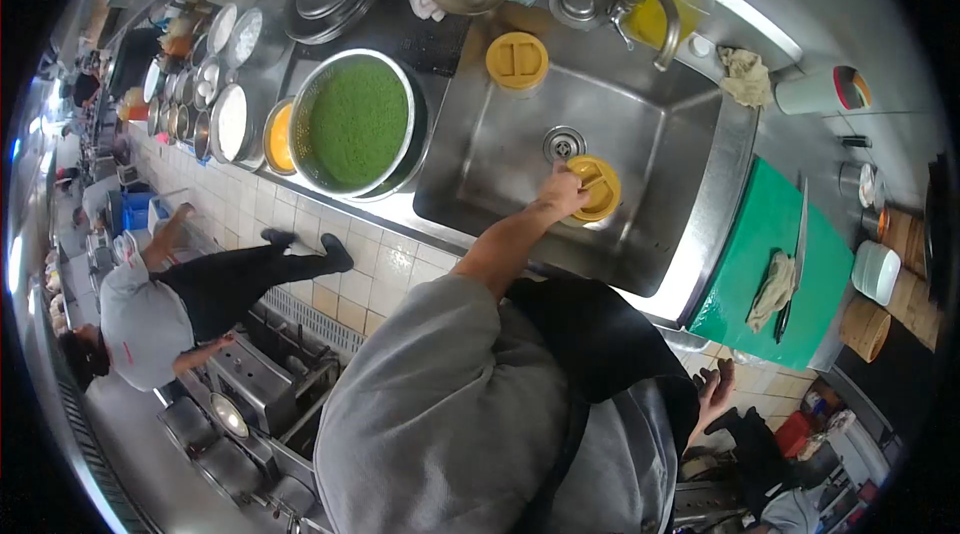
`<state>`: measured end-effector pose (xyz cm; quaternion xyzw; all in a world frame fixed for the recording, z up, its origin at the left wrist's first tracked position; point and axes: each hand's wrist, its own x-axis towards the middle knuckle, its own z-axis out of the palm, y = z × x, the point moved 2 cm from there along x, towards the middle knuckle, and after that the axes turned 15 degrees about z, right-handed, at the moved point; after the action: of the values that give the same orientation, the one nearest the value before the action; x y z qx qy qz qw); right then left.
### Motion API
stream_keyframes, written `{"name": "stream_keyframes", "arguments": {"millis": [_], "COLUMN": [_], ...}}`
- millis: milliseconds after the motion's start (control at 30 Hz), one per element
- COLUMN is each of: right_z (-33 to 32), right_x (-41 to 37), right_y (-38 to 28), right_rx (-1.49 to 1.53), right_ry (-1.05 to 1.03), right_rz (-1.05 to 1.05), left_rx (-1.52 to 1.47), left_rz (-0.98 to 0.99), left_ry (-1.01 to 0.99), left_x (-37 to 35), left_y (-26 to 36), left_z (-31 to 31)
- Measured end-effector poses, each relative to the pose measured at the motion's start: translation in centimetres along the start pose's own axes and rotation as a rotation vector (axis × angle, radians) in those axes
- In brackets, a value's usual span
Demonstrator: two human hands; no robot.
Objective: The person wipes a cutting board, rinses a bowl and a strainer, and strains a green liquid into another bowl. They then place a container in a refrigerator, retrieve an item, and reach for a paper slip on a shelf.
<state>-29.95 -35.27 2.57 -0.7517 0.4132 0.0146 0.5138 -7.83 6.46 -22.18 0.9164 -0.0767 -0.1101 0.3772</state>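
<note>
Steel sink with rounded corners, left hand gripping barred yellow disc

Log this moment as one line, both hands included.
left hand: gripping round yellow lid; location: rectangular steel sink; right hand: open, outside sink; second yellow lid: sink's far left

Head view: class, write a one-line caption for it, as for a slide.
The left hand holds a yellow disc in a steel sink, beside a colander of green contents.
</note>
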Motion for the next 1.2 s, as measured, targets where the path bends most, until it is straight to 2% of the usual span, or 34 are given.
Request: {"name": "stream_keyframes", "arguments": {"millis": [133,200,267,333,367,433,567,633,700,767,800,867,900,967,1000,1033,1067,1100,1167,1200], "right_z": [0.8,1.3,2.0,2.3,2.3,2.7,3.5,3.8,3.7,3.0,2.7,1.9,1.5,0.8,0.4,0.1,0.0,0.3,0.8,1.0], "right_x": [-0.6,-0.7,-1.5,-1.5,-1.3,-1.5,-0.9,-1.0,-0.5,0.0,0.2,-0.1,-0.3,-0.7,-0.8,-0.9,-1.0,-1.3,-1.3,-1.4], "right_y": [-0.5,0.1,-0.4,0.4,0.8,1.2,1.9,1.1,1.4,1.9,2.1,2.1,2.2,2.5,3.0,3.7,4.2,4.1,4.4,4.4], "right_rx": [-0.025,-0.012,0.011,-0.006,-0.019,-0.015,0.047,0.028,0.019,-0.016,-0.032,-0.060,-0.061,-0.090,-0.091,-0.088,-0.087,-0.069,-0.070,-0.069], "right_ry": [-0.022,-0.044,-0.075,-0.068,-0.058,-0.047,-0.086,-0.119,-0.133,-0.132,-0.125,-0.103,-0.108,-0.065,-0.063,-0.053,-0.044,-0.057,-0.090,-0.123], "right_rz": [-0.009,-0.027,-0.013,-0.023,-0.015,0.009,0.043,0.041,0.022,-0.005,-0.010,0.016,0.020,0.023,0.026,0.056,0.086,0.122,0.122,0.122], "left_rx": [0.049,0.069,0.002,0.085,0.078,-0.120,-0.337,-0.434,-0.534,-0.672,-0.526,-0.488,-0.485,-0.499,-0.428,-0.377,-0.488,-0.371,-0.023,0.158], "left_rz": [0.057,-0.049,-0.098,0.074,0.099,0.215,0.346,0.494,0.527,0.560,0.505,0.496,0.491,0.702,0.689,0.689,0.522,0.410,0.334,0.385], "left_ry": [0.032,-0.144,-0.313,-0.078,-0.095,0.472,0.466,0.381,0.436,0.321,0.199,0.362,0.361,0.345,0.283,0.302,0.131,0.008,-0.233,-0.242], "left_x": [0.2,-0.1,0.3,0.2,0.5,0.7,3.8,6.3,7.7,8.6,8.4,7.2,6.7,4.7,3.5,2.6,1.8,0.5,-1.9,-3.6], "left_y": [-1.2,-0.8,2.6,3.3,4.5,7.6,17.8,21.7,26.3,29.5,30.7,31.7,30.6,26.5,23.3,20.0,15.8,12.7,8.0,5.2], "left_z": [1.8,0.5,-4.3,-5.9,-6.3,-8.8,-9.7,-7.2,-4.7,-2.8,-2.5,-2.9,-3.3,-5.4,-5.1,-4.6,-2.9,-2.4,-0.7,1.2]}}
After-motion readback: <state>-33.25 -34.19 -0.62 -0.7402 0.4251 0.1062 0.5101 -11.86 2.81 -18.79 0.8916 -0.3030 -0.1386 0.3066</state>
